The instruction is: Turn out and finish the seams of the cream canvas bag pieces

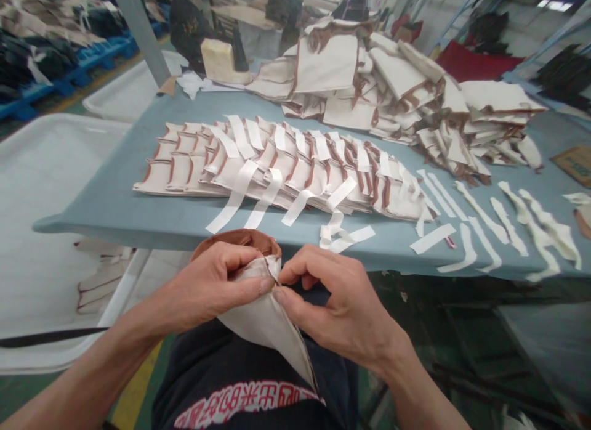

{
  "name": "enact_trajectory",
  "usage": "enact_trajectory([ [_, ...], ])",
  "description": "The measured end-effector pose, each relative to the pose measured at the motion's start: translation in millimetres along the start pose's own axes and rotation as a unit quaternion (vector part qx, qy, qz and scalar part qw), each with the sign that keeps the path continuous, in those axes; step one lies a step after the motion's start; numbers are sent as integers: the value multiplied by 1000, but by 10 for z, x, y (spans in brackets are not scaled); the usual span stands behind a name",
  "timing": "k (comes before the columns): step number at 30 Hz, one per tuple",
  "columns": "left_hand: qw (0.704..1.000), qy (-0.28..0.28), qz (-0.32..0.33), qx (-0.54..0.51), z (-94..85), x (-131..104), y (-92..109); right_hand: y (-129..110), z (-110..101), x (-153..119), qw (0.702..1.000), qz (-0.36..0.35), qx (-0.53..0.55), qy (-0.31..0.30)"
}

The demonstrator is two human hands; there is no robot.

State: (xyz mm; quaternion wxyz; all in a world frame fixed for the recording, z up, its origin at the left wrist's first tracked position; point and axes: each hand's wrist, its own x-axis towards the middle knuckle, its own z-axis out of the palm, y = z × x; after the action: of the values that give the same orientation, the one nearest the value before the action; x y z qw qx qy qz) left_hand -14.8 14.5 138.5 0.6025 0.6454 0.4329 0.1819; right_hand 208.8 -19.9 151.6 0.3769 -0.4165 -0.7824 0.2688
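The left hand (212, 285) is pinching a cream fabric piece (265, 331) between thumb and bent fingers, and the right hand (330, 297) is closing its thumb and index finger on the piece's edge just beside them. Both hands are meeting fingertip to fingertip above the wearer's lap, in front of the near edge of the blue-covered counter (111, 202). The forearms are reaching in from the lower left and lower right, with the backs of the hands facing partly upward. The fingertips are covering the exact spot being gripped, so what lies between them is staying hard to make out. A brown band (235, 238) is curving up behind the left hand, which is hiding part of it, while the piece's lower end is hanging toward the dark garment (212, 362).

Red-and-white characters are running across that garment; the picture's distortion is making them hard to read. Print on the cardboard (572, 165) at the right is showing too faintly to read, and the frame is cutting off its edge.

On the counter, rows of brown-edged pieces (272, 165) are overlapping, with white strips (233, 196) lying across them and over the near edge. Behind them, a heap of cream pieces (327, 66) is spreading, its lower layers being hidden. To the left, a white bin (41, 202) is running out of frame.
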Motion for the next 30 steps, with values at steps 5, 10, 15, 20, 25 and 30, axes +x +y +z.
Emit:
enact_trajectory([
  [5,1000,11,8,4,16,-32,-32,9,44,-32,992,112,40,-50],
  [10,998,32,20,54,57,-47,39,-14,11,-30,993,88,-23,-77],
  [15,989,65,35,129,114,-55,71,-47,17,16,985,64,-126,-98],
  [20,987,88,4,138,144,-20,58,31,86,70,983,157,-16,-90],
  [25,993,71,-21,93,134,29,39,132,121,83,955,237,135,-114],
  [30,998,42,-13,38,86,36,6,205,163,34,901,293,283,-147],
])
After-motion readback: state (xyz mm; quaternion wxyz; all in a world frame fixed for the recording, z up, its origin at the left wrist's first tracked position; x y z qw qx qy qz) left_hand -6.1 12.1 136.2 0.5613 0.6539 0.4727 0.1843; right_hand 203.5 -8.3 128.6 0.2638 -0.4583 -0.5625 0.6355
